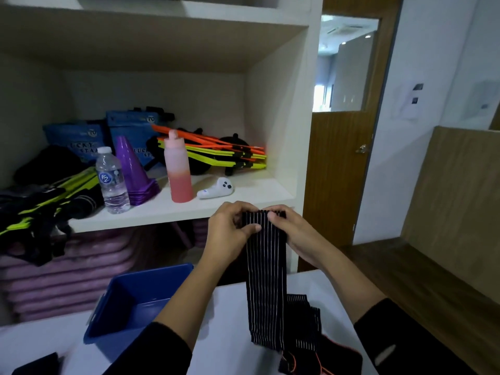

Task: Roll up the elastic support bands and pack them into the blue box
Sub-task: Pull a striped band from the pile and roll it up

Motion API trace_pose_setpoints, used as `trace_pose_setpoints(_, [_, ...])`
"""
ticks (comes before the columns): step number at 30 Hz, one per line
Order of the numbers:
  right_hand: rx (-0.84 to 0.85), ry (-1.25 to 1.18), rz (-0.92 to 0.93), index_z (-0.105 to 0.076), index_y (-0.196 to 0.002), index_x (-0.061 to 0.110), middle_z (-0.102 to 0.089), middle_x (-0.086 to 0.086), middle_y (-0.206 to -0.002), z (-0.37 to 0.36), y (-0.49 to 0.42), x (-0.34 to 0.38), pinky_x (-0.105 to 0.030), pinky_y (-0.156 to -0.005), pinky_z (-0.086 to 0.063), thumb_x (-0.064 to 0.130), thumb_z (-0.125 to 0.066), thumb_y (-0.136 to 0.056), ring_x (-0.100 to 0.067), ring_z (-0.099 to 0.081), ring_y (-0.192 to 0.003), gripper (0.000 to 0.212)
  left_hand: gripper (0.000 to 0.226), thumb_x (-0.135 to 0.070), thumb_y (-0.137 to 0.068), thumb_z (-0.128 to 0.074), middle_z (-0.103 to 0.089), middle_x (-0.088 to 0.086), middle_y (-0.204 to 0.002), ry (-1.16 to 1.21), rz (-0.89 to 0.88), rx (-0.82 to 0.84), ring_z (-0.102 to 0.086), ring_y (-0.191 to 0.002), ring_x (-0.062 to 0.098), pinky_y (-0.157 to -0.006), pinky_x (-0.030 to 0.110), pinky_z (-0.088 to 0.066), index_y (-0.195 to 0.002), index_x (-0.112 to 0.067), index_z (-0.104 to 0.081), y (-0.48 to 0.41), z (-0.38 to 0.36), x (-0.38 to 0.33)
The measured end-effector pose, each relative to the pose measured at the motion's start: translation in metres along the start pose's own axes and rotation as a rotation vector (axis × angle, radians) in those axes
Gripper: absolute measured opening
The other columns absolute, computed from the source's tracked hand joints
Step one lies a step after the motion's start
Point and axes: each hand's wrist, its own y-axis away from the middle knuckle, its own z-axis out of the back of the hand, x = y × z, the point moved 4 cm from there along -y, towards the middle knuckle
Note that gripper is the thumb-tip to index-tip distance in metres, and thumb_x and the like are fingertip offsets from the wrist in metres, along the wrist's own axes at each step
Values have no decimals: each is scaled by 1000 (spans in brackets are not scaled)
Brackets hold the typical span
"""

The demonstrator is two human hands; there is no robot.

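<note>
Both hands are up in front of the shelf [189,211], each pinching the top edge of one band [266,280]. Left hand [230,228] has its thumb on the front face and its fingers curled behind. Right hand [295,234] has the same grip from the other side. Thumbs are close together at the top edge. Can't tell if a roll is started there.

The band is black with thin white stripes. It hangs straight down from the hands, and its lower end reaches the bench [224,334].

More bands [307,318] lie in a loose pile on the bench, just right of the hanging one and touching it. A black piece with orange stitching [311,361] sits at the near edge.

The box [130,299] is blue and open-topped, on the bench left of the left forearm. No bands visible in the part that shows.

On the shelf: water bottle [112,182], purple cone stack [134,169], pink bottle [177,171], white controller [216,189], and orange and yellow hurdles [216,152] at the back. Purple mats [67,266] are stacked below the shelf.
</note>
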Motion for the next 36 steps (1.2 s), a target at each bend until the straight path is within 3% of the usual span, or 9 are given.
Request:
trace_pose_setpoints(3, [-5, 75, 40, -52, -117, 15, -57, -12, -118, -3, -1, 8, -41, -98, -48, 11, -56, -91, -29, -55, -115, 26, 34, -13, -69, -79, -48, -7, -85, 3, -11, -43, -45, -65, 4, -63, 10, -39, -98, -24, -67, 0, 5, -5])
trace_pose_setpoints(7, [-45, 38, 98, -52, -118, 14, -60, -9, -116, -7, 3, 22, -34, -92, -51, 9, -55, -92, -23, -59, -109, 27, 47, -23, -75, -75, -51, -8, -99, 75, 28, -112, -55, -76, 8, -69, 20, -49, -118, -27, -55, 3, 12, -4])
trace_pose_setpoints(11, [-153, -19, 183, -51, -121, 10, -61, -7, -115, -6, 4, 37, -18, -76, -54, 9, -55, -91, -14, -60, -106, 30, 23, -32, -91, -55, -65, -7, -95, 231, 140, 66, -65, -89, 14, -80, 43, -55, -113, -25, -56, 8, 8, 3])
trace_pose_setpoints(16, [-99, 37, 136, -41, -128, 19, -56, 1, -119, -21, 10, 30, -22, -84, -48, 24, -51, -94, -9, -55, -108, 36, 19, -23, -99, -39, -60, -6, -87, 271, 115, 86, -58, -80, 11, -75, 31, -47, -106, -9, -49, 20, 5, -3])
trace_pose_setpoints(20, [-23, 92, 103, -31, -134, 24, -53, 1, -125, -29, 9, 23, -28, -94, -46, 13, -56, -91, -8, -52, -114, 51, 21, -24, -99, -36, -60, -8, -92, 295, 129, 27, -58, -88, 7, -76, 26, -47, -110, -10, -48, 22, 8, -3])
trace_pose_setpoints(23, [-48, 69, 101, -35, -131, 19, -56, -2, -121, -29, 3, 29, -28, -91, -48, 7, -53, -92, -11, -55, -111, 45, 21, -26, -98, -39, -61, -5, -91, 264, 104, 7, -60, -87, 12, -76, 30, -48, -107, -10, -50, 15, 14, -3])
trace_pose_setpoints(27, [-113, -13, 84, -38, -128, 14, -59, -3, -111, -28, -12, 29, -16, -67, -53, 1, -54, -91, -8, -60, -95, 42, 18, -25, -96, -46, -61, -4, -89, 184, 160, 10, -60, -84, 12, -76, 32, -48, -106, -13, -55, -5, 17, 10])
trace_pose_setpoints(33, [-239, 107, 9, -49, -120, 5, -62, -15, -116, -33, -44, -13, -15, -70, -52, -3, -59, -86, -21, -62, -99, 37, 14, -24, -89, -58, -65, 4, -85, 3, 325, 81, -61, -86, 23, -74, 29, -45, -91, -11, -63, -27, 1, 65])
trace_pose_setpoints(36, [-321, 164, 38, -54, -115, 7, -65, -12, -109, -34, -66, -11, -25, -76, -53, -2, -61, -85, -25, -64, -98, 33, 8, -22, -88, -59, -68, 9, -87, 56, 341, 46, -63, -80, 26, -76, 34, -52, -90, -14, -62, -45, 2, 76])
